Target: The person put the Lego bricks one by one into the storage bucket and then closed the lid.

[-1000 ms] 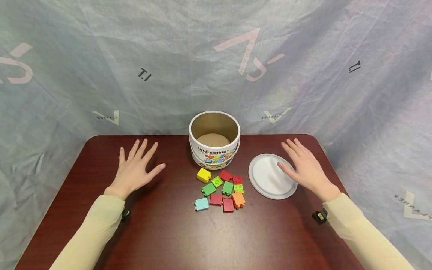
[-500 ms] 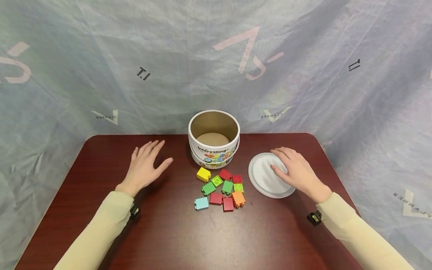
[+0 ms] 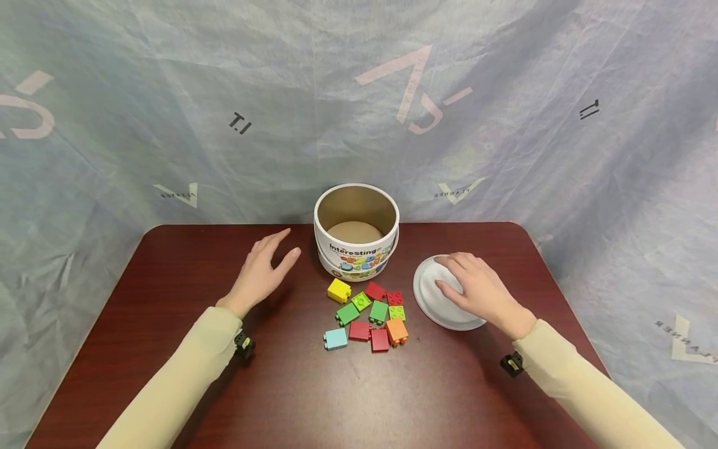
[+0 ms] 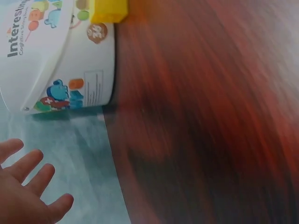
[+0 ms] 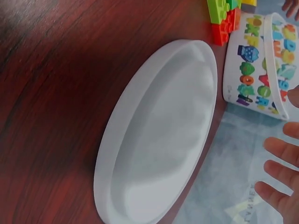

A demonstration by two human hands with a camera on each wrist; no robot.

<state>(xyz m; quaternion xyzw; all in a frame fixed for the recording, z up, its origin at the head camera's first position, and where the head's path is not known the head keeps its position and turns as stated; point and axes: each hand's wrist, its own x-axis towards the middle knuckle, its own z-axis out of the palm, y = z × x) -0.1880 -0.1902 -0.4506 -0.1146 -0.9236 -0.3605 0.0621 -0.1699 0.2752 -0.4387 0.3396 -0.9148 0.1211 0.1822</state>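
A white bucket (image 3: 353, 265) printed with colourful pictures stands upright at the back of the table, its inside bare. In front of it lie several toy building bricks, among them a yellow brick (image 3: 339, 290), an orange brick (image 3: 396, 332) and a light blue brick (image 3: 335, 338). My left hand (image 3: 259, 274) hovers left of the bucket, fingers extended, holding nothing. To the right, a round white lid (image 3: 443, 315) lies on the table. Above it is my right hand (image 3: 477, 288), fingers loosely bent and apart from the lid in the right wrist view.
The dark red-brown table (image 3: 359, 399) has rounded back corners. A grey cloth (image 3: 314, 112) with printed letters hangs behind it and at both sides. A thin white handle (image 3: 396, 242) hangs against the bucket's side.
Both hands have moved inward. The left has come right, closer to the bucket; the right has moved left and lower over the lid. Bucket, bricks and lid have stayed put.
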